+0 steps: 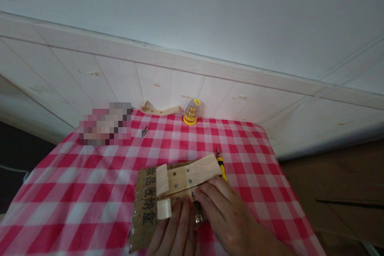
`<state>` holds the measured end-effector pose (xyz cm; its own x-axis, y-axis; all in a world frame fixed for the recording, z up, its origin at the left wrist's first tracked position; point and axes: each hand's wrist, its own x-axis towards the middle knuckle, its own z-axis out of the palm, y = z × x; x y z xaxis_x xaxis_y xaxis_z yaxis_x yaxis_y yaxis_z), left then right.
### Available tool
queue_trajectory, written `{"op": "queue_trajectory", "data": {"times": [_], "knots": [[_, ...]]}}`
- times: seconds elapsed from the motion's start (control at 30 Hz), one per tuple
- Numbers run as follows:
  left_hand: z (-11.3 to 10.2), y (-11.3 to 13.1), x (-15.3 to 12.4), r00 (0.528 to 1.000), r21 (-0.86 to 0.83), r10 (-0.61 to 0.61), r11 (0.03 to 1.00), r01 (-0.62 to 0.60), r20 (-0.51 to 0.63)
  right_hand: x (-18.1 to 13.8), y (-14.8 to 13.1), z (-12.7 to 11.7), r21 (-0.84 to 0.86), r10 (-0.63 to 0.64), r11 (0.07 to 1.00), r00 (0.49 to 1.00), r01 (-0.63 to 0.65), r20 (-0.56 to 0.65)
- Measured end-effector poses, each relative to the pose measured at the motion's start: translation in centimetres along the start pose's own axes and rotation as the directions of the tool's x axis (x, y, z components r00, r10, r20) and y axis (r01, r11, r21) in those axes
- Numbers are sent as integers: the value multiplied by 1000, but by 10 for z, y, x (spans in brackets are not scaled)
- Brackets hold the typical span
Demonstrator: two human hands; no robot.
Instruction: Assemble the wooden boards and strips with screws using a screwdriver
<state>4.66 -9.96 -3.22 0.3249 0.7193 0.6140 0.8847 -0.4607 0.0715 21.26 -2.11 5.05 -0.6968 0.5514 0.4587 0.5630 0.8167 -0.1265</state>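
Container first: one small clear dome (192,111) with a yellow base and yellow top ring, at the far edge of the check cloth (90,192), against the wall. We see small pieces packed inside it but cannot tell what they are.

Writing: dark Chinese characters run along the brown card (144,212). We cannot read them surely. No brand seen.

The wood block (186,178) lies on the card at the near middle of the table, with screw heads (175,186) showing on its top.

Left hand (177,232): fingers straight and close together, tips at the block's near edge, gripping nothing.

Right hand (231,216): fingers slightly spread, laid flat on the block's near right end, gripping nothing we can see.

A yellow screwdriver (221,164) lies just beside the block's right end. A curved wood strip (160,109) lies left of the dome, and a small dark part (145,131) lies nearer.
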Motion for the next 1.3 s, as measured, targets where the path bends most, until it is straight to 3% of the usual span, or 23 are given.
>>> {"op": "queue_trajectory", "data": {"times": [0.23, 0.73, 0.87, 1.3], "knots": [[4, -1, -3, 999, -24, 13, 1000, -14, -31, -4, 0, 1, 19, 0, 1000, 1000, 0, 31], [1, -3, -2, 999, -6, 37, 999, -37, 13, 0, 0, 1, -20, -38, 999, 998, 39, 49], [1, -2, -3, 1000, -28, 6, 1000, -6, 5, -1, 1, -1, -20, -54, 998, 998, 55, 12], [1, 2, -4, 1000, -46, -10, 999, 10, 9, 1, 0, -3, -37, -56, 998, 997, 58, 53]]}}
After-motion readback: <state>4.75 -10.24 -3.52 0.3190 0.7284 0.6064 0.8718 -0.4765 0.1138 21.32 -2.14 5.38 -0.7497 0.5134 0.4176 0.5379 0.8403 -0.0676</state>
